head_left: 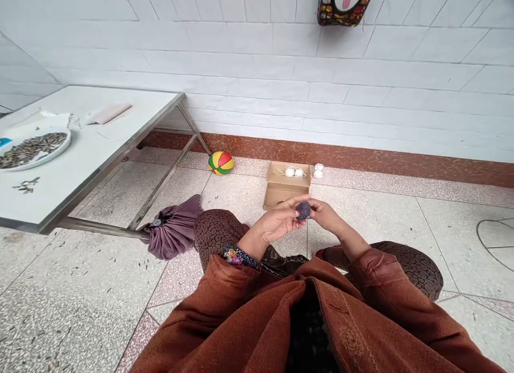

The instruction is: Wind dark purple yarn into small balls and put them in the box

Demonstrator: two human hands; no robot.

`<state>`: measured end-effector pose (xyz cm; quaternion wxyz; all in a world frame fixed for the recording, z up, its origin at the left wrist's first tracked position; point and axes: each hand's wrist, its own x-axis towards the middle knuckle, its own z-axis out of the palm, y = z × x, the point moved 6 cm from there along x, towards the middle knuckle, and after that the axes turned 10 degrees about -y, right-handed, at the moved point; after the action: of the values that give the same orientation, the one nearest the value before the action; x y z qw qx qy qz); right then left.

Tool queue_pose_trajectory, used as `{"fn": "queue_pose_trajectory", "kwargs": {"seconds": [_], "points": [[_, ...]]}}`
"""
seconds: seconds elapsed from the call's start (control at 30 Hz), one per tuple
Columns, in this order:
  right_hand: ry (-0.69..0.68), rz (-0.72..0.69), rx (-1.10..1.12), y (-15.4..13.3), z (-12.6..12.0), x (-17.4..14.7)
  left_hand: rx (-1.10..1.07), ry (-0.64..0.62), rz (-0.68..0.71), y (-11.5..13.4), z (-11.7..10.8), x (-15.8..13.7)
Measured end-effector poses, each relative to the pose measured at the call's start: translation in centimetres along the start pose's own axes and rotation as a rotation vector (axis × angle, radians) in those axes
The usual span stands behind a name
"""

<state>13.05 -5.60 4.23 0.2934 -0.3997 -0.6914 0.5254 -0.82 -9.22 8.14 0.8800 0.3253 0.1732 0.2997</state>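
Note:
Between both hands, above my lap, is a small dark purple-grey ball of yarn (303, 210). My left hand (278, 221) is closed around its left side, fingers curled about it. My right hand (323, 214) pinches it from the right with thumb and fingertips. Just beyond the hands an open cardboard box (287, 193) lies on the floor. Two white balls of yarn (294, 172) with a loose strand rest at the box's far part. Right of the box sit more white balls (318, 171), close together.
A metal-framed white table (90, 142) stands at the left, bearing a plate (66, 146) of sunflower seeds and a folded pinkish cloth (109, 113). Below are a colourful ball (220, 163) and a purple cloth bag (176, 227). A basket (346, 6) hangs on the tiled wall; a wire ring (482, 239) lies right.

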Motion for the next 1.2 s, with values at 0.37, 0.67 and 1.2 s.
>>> {"fn": "queue_pose_trajectory", "kwargs": {"seconds": [0.37, 0.67, 1.2], "points": [[0.028, -0.045, -0.194, -2.5, -1.6, -5.2, 0.284, 0.31, -0.011, -3.1, -4.0, 3.4], [0.032, -0.036, -0.129, -1.7, -2.7, -0.8, 0.477, 0.118, 0.006, -2.8, -2.0, 2.8], [0.105, 0.121, 0.139, -1.2, -0.7, -3.0, 0.386, 0.136, 0.007, -3.1, -0.2, 1.6]]}}
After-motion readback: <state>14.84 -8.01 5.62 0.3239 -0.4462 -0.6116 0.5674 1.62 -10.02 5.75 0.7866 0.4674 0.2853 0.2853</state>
